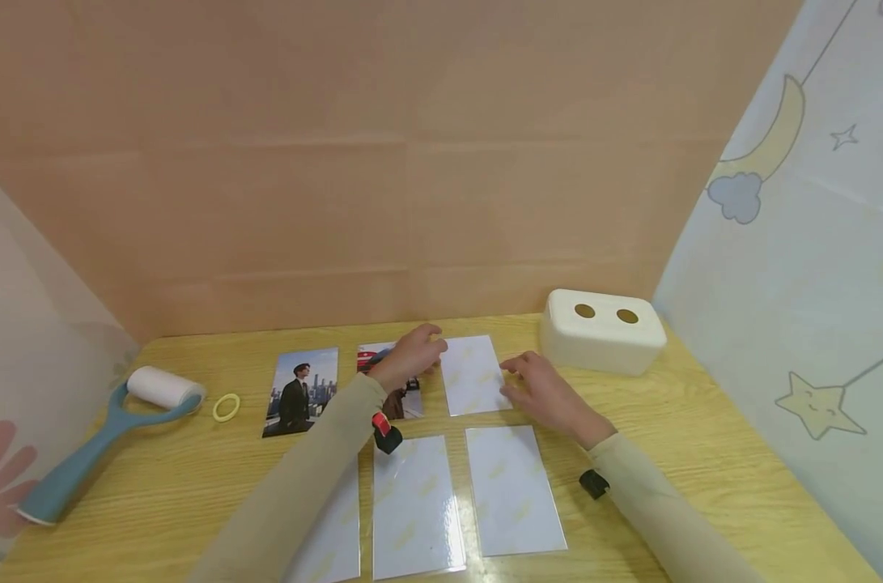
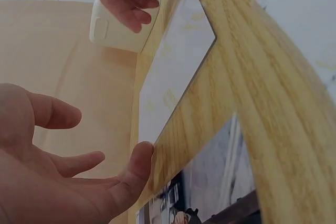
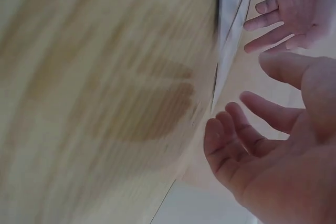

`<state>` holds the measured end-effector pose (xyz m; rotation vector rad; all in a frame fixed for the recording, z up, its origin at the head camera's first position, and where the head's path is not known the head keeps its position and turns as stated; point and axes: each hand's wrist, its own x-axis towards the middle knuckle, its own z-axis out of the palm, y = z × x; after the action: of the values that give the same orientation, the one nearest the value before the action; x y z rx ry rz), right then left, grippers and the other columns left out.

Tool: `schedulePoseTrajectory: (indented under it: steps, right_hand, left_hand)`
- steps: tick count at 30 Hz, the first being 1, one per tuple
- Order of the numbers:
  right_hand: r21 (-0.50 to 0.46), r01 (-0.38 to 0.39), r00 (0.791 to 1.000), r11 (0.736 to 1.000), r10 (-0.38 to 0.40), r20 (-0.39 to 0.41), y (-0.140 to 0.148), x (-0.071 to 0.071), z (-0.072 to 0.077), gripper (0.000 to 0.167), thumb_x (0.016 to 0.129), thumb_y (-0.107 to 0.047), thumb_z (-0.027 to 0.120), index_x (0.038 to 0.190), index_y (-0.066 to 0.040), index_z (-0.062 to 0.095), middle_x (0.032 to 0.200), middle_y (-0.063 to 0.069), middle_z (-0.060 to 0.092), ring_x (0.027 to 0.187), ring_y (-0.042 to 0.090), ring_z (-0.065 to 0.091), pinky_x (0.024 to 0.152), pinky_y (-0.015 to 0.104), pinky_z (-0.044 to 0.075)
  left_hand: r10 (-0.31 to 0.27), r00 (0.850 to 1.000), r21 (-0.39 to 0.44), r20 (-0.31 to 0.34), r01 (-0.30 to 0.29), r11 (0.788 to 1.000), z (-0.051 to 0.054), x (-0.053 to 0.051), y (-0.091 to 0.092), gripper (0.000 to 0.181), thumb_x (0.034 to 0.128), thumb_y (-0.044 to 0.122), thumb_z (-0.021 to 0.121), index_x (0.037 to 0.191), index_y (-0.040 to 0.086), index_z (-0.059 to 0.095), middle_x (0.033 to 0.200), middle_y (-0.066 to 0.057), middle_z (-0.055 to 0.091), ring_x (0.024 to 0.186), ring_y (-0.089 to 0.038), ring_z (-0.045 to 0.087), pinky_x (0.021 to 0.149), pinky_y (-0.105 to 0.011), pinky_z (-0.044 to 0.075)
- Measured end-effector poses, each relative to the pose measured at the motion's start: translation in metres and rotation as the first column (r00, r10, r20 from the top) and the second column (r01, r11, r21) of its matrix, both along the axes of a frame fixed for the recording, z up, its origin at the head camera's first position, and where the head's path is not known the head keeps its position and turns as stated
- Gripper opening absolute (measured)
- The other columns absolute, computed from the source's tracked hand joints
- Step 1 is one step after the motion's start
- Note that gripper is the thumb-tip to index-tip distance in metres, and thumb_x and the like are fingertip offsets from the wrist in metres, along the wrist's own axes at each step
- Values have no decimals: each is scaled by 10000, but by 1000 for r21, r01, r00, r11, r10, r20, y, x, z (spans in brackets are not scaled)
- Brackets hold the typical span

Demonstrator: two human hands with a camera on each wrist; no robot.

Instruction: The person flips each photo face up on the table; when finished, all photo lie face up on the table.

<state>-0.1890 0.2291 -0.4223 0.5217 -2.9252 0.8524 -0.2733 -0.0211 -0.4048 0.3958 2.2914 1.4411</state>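
Note:
A white-backed card (image 1: 474,376) lies flat between the two hands. My left hand (image 1: 410,359) is at its left edge, above a photo card (image 1: 412,398) with a red patch; in the left wrist view the left hand (image 2: 79,171) has its fingers spread, the thumb tip by the card's corner (image 2: 176,66). At the card's right edge, my right hand (image 1: 553,398) has loosely bent fingers and holds nothing; the right wrist view shows this hand (image 3: 273,156) above the wood. Whether either hand touches the card, I cannot tell.
Nearer the body lie white-backed cards (image 1: 415,506), (image 1: 515,490), one partly under the left sleeve. A photo of a suited person (image 1: 303,393), a yellow ring (image 1: 226,407) and a blue-handled roller (image 1: 95,445) are at left. A white box (image 1: 603,334) stands at the back right.

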Motion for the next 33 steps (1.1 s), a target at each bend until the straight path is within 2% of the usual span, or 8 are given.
schedulePoseTrajectory:
  steps: [6, 10, 13, 16, 20, 24, 31, 33]
  right_hand:
    - [51, -34, 993, 998, 29, 110, 2, 3, 1, 498, 970, -187, 686, 1374, 71, 550, 1150, 163, 539, 954, 246, 525, 841, 426, 474]
    - [67, -46, 990, 997, 36, 137, 3, 5, 3, 573, 966, -190, 693, 1432, 79, 494, 1146, 171, 513, 948, 242, 523, 835, 415, 475]
    - [87, -59, 990, 995, 46, 136, 3, 6, 4, 598, 960, -181, 701, 1443, 92, 478, 1152, 181, 498, 961, 254, 524, 844, 417, 473]
    - [114, -75, 991, 991, 61, 117, 2, 7, 2, 590, 957, -173, 704, 1432, 101, 487, 1173, 197, 488, 1005, 285, 521, 874, 434, 465]
    - [134, -89, 993, 987, 77, 93, 2, 6, 1, 571, 954, -164, 705, 1414, 108, 504, 1167, 211, 483, 1035, 326, 508, 901, 462, 452]
    - [136, -96, 992, 986, 84, 89, 3, 5, 0, 568, 955, -174, 707, 1410, 105, 511, 1160, 211, 482, 1020, 326, 507, 893, 459, 452]
    - [143, -99, 992, 985, 86, 96, 4, 4, -3, 570, 965, -174, 699, 1424, 99, 499, 1169, 211, 477, 1008, 308, 500, 878, 446, 452]
    - [144, -95, 992, 985, 81, 100, 3, 4, -3, 571, 965, -170, 698, 1428, 96, 497, 1175, 213, 475, 1011, 307, 499, 882, 442, 451]
  left_hand:
    - [-9, 1000, -38, 29, 10, 999, -1, -1, -1, 609, 1021, 313, 491, 1542, 31, 350, 1253, -171, 605, 1029, -292, 624, 904, -456, 497]
    - [-10, 999, -42, 40, 12, 999, -2, -1, 0, 604, 1019, 315, 494, 1535, 31, 359, 1267, -166, 598, 1050, -278, 621, 912, -449, 499]
    - [-6, 999, -43, 39, 8, 999, -3, 0, 2, 588, 1023, 300, 491, 1525, 23, 367, 1257, -175, 596, 1021, -279, 620, 902, -445, 500]
    - [11, 999, -41, 39, -9, 999, -3, 0, 4, 576, 1024, 289, 493, 1516, 12, 376, 1323, -175, 552, 1009, -281, 612, 905, -438, 503]
    - [29, 999, -43, 42, -28, 999, -3, -1, 7, 568, 1023, 285, 499, 1505, 6, 386, 1410, -164, 493, 1048, -282, 601, 916, -432, 509]
    - [38, 998, -29, 49, -37, 999, -5, -3, 8, 562, 1027, 273, 502, 1504, 4, 381, 1417, -156, 489, 1052, -275, 596, 909, -421, 509]
    - [73, 996, -47, 52, -71, 996, -6, -5, 10, 563, 1019, 281, 501, 1498, 16, 370, 1209, -156, 592, 958, -271, 600, 883, -421, 489]
    - [74, 996, -55, 52, -71, 996, -6, -6, 11, 560, 1020, 284, 499, 1496, 19, 369, 1201, -150, 591, 949, -271, 598, 886, -427, 483]
